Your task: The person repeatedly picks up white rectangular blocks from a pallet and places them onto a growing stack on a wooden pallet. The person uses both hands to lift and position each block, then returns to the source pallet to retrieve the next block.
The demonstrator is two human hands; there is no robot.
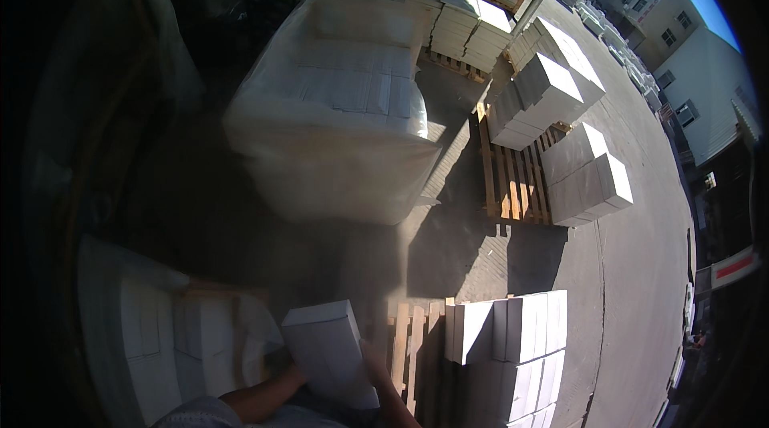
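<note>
I hold a pale grey rectangular block [324, 352] in front of me, low in the view. My left hand [280, 386] is under its lower left side. My right hand [378, 372] grips its right edge near the bottom. The block is tilted, with its top end away from me. It hangs above a wooden pallet [404, 344] that carries a stack of the same white blocks [513, 340] on its right part.
A large plastic-wrapped block stack [336, 123] stands ahead. To my left is another wrapped stack [152, 332]. A second pallet [517, 179] with blocks [589, 175] lies to the right, beside a paved yard [633, 268]. Buildings [681, 51] stand far right.
</note>
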